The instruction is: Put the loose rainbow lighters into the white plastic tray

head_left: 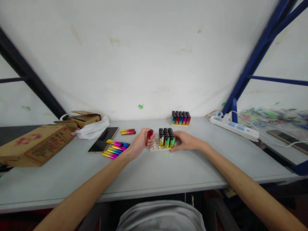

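Grey desk (154,173) fills the near view, both forearms reaching out over its front edge toward the middle. Left hand (141,142) is curled shut around a red lighter (150,134), held upright with its black cap on top, right over the empty holes at the tray's left end, the way you'd hold it to line it up with a slot. Right hand (186,141) lies flat, fingers loosely spread against the right side of the white tray (155,147), apparently bracing it so it can't slide. That tray is part full: a block of rainbow lighters (166,137) stands capped-end up on its right portion, left holes bare. Just left of the hands, loose lighters (115,148) lie flat in a fan, handy for the picking hand, beside a dark phone (103,139). Two more (128,131) lie beyond those. Toward the back edge, a second tray of lighters (181,118) stands full. Cardboard box (36,144) at the left edge, power strip (233,127) at back right.
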The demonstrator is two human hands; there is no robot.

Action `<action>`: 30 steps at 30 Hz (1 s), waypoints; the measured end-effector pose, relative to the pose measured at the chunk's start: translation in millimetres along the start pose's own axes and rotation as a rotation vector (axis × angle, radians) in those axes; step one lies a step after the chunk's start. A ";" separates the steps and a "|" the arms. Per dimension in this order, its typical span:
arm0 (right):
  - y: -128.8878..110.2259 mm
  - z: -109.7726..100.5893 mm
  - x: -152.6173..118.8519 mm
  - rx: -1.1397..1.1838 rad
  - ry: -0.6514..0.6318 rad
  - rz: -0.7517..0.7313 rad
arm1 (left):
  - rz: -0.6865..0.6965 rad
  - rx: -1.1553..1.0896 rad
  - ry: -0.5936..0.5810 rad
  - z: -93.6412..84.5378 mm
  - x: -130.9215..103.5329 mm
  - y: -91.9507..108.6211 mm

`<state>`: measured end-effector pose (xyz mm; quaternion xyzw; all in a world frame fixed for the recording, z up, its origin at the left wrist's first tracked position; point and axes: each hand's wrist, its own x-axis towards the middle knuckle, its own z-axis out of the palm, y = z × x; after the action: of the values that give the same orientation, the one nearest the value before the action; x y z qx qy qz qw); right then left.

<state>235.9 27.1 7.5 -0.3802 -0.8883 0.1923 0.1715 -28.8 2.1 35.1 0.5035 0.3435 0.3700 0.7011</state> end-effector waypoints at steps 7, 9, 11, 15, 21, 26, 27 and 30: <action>4.0 1.4 -0.5 0.052 0.000 0.009 | 0.016 -0.016 0.057 8.0 -1.2 -5.6; 3.7 1.3 -0.6 0.057 0.001 0.007 | 0.037 -0.017 0.051 7.2 -1.3 -4.9; 3.0 0.9 -0.7 0.050 0.000 0.004 | 0.084 -0.011 0.042 6.5 -1.3 -4.4; 2.8 0.7 -0.5 0.020 -0.008 0.000 | 0.261 0.107 0.054 4.7 0.6 -6.3; 4.9 2.7 0.5 -0.008 0.006 -0.021 | 0.467 0.600 0.102 -5.9 3.0 -9.4; 4.4 2.6 0.2 0.002 0.010 -0.024 | 0.550 0.838 -0.011 -10.7 -0.8 -9.9; 4.3 2.7 0.2 -0.003 0.010 -0.021 | 0.559 0.880 -0.015 -10.1 -1.4 -10.3; 5.1 3.6 0.2 -0.013 0.020 -0.024 | 0.594 0.955 0.005 -6.2 -2.2 -12.6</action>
<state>237.3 29.8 2.0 -0.3727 -0.8922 0.1807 0.1801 -33.0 0.2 21.7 0.8393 0.3178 0.3562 0.2602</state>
